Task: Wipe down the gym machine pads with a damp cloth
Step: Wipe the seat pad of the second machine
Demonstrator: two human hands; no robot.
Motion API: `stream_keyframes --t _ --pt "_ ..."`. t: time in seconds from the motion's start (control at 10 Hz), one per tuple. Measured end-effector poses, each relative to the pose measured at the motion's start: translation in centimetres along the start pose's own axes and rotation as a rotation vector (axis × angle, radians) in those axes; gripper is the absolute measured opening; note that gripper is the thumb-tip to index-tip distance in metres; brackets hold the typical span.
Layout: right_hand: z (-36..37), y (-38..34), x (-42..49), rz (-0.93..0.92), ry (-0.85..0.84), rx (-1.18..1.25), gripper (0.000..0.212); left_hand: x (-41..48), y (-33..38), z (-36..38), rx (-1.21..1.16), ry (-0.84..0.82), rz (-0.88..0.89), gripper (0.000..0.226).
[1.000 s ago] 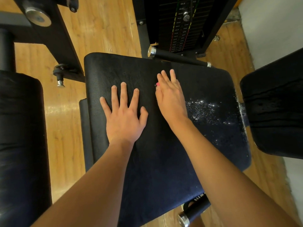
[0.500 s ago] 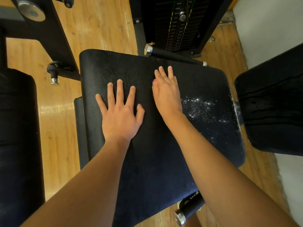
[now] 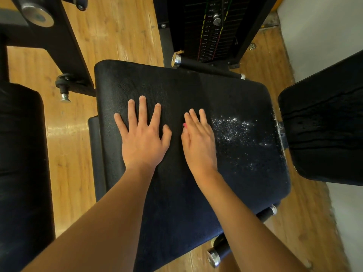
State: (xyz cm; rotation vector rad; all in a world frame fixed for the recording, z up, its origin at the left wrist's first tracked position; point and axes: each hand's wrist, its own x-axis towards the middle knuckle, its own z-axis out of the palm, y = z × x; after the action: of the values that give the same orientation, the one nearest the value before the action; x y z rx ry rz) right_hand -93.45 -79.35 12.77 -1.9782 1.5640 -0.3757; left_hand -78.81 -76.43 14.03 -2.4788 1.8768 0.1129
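A black padded seat (image 3: 231,91) of the gym machine fills the middle of the view. My left hand (image 3: 144,141) lies flat on its left half with the fingers spread and nothing in it. My right hand (image 3: 198,142) lies flat beside it with the fingers together. A small pink thing (image 3: 184,125) peeks out at its thumb side; what it is stays hidden. White specks (image 3: 233,128) glisten on the pad just right of my right hand. No cloth can be made out for certain.
A second black pad (image 3: 324,122) stands at the right and a black roller pad (image 3: 21,154) at the left. The weight stack (image 3: 212,30) rises behind the seat, with a black handle bar (image 3: 206,68) along its far edge. Another chrome-capped bar (image 3: 218,252) sticks out below. The floor is wood.
My right hand has slid back along the pad from near its far edge. The left hand has stayed in place.
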Motion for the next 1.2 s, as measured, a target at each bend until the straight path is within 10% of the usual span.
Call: stream_keyframes --t 1.2 --pt "0.7 -0.4 1.1 0.043 0.040 -0.029 0.043 0.2 0.0 0.1 -0.017 0.022 0.006 0.062"
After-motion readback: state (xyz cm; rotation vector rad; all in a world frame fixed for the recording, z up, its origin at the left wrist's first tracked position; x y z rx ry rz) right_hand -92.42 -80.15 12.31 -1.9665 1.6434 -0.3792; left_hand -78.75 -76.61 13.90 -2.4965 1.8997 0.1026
